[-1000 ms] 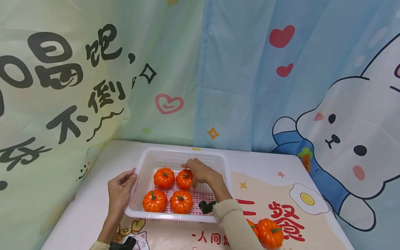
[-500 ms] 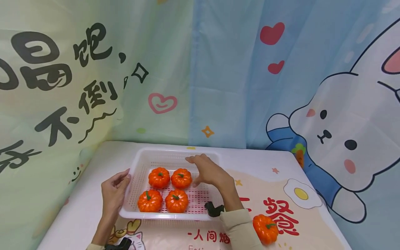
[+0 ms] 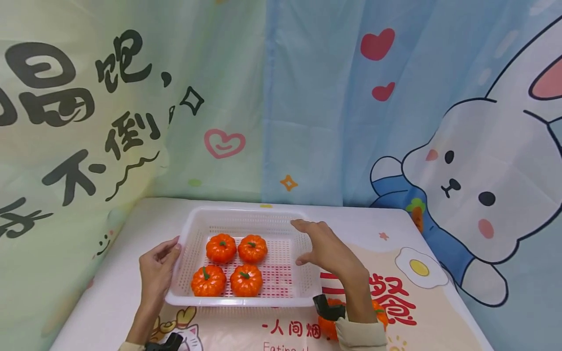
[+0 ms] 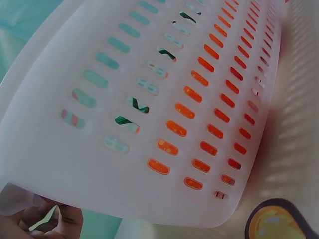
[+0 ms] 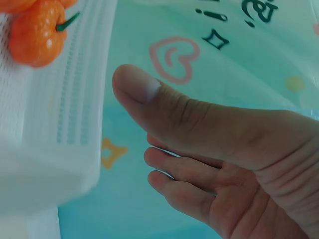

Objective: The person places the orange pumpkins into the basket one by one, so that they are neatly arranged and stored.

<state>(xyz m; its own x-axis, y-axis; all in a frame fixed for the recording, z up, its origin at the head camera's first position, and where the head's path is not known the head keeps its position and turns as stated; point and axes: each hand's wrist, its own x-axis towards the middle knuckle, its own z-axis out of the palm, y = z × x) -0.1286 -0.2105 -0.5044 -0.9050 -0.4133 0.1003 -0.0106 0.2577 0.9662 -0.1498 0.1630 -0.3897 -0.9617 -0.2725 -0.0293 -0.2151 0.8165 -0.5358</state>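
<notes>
A white slotted basket sits on the table with several orange toy pumpkins in it: two at the back and two at the front. My left hand grips the basket's left rim, thumb on top. The left wrist view shows that basket wall close up, with fingertips at its lower corner. My right hand hovers over the basket's right edge, fingers spread, holding nothing. In the right wrist view its thumb is beside the basket and one pumpkin.
Another orange pumpkin lies on the printed mat near the front, partly hidden behind my right wrist. Printed curtains close off the back and left. A black wrist mount sits on my right sleeve.
My right hand has let go of the rear-right pumpkin and moved right, out over the basket's right edge. My left hand stays on the left rim.
</notes>
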